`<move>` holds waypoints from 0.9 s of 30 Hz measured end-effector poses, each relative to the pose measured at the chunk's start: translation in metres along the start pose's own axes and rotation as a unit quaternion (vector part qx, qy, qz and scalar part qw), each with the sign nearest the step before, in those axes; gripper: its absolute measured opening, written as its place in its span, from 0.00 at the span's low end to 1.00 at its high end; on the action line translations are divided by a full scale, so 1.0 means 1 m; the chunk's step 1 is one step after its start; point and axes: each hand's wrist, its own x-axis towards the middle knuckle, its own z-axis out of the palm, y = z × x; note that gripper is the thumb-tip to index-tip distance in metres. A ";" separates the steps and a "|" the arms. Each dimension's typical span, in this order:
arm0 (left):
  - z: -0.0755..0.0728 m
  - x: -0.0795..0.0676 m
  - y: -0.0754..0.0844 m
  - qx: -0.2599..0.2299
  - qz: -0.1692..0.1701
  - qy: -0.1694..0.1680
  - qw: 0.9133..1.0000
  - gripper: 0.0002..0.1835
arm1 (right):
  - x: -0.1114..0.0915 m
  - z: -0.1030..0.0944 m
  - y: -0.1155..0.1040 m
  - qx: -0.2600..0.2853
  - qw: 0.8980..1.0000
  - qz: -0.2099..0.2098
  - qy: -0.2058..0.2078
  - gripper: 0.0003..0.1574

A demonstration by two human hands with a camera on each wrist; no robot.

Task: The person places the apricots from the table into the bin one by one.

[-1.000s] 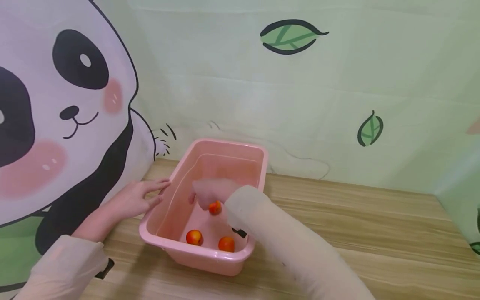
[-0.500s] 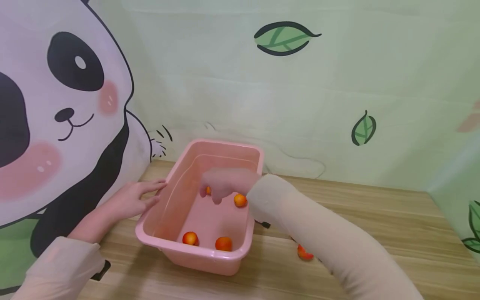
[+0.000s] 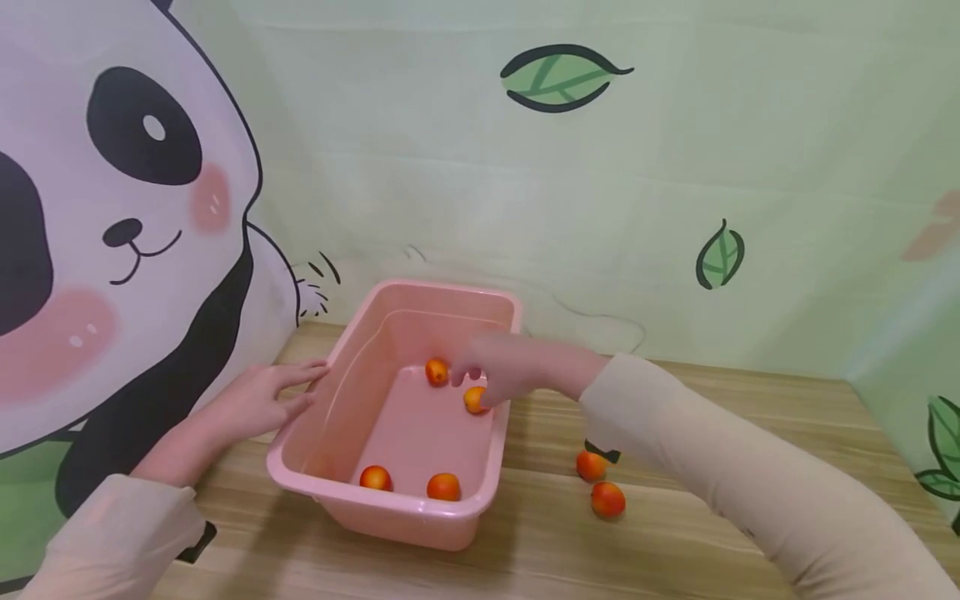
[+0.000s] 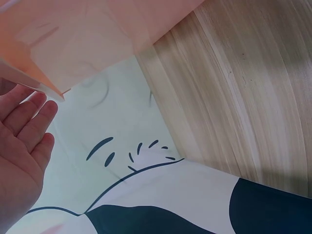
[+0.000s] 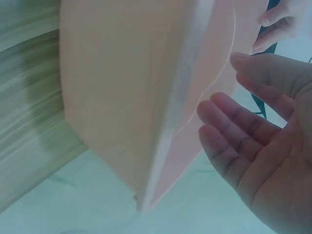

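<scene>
A pink plastic basin (image 3: 397,504) stands on the wooden table, with several small red-and-yellow round fruits inside. Two lie near the far right, one fruit (image 3: 437,372) and a yellower fruit (image 3: 474,400) partly behind my right hand (image 3: 517,367). Another pair, a fruit (image 3: 375,478) and a redder fruit (image 3: 443,487), sits at the near end. In the right wrist view my right hand (image 5: 268,131) is over the basin's rim, fingers loosely extended and palm bare. My left hand (image 3: 251,400) rests extended fingers on the left rim; the left wrist view shows the fingertips at the rim.
Right of the basin, a fruit (image 3: 592,467) and another fruit (image 3: 607,500) lie on the table (image 3: 720,425) below my right forearm. A cloth backdrop (image 3: 420,183) with a printed panda (image 3: 157,217) and leaves stands directly behind and to the left.
My right hand has moved right, from inside the basin toward its right rim. The fruits at the far end now show loose. Two fruits on the table have come into view. My left hand stays.
</scene>
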 end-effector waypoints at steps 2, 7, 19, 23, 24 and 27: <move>0.000 0.000 0.000 0.001 0.001 0.001 1.000 0.24 | -0.010 0.001 0.004 0.003 1.000 -0.008 0.013 0.18; 0.000 0.001 0.000 0.006 0.006 0.003 1.000 0.23 | -0.033 0.007 0.014 0.011 0.999 0.010 0.033 0.19; -0.001 0.000 0.001 0.007 0.010 0.007 1.000 0.23 | -0.075 0.046 0.049 0.023 0.998 0.054 0.007 0.20; 0.000 0.000 0.001 0.003 0.003 0.005 1.000 0.24 | -0.085 0.061 0.060 0.038 0.997 0.062 -0.010 0.21; 0.000 0.000 0.001 0.003 0.001 0.004 1.000 0.24 | -0.087 0.065 0.063 0.037 0.997 0.061 -0.011 0.21; 0.000 0.000 0.001 0.001 -0.002 0.003 1.000 0.24 | -0.091 0.078 0.074 0.045 0.997 0.061 -0.010 0.22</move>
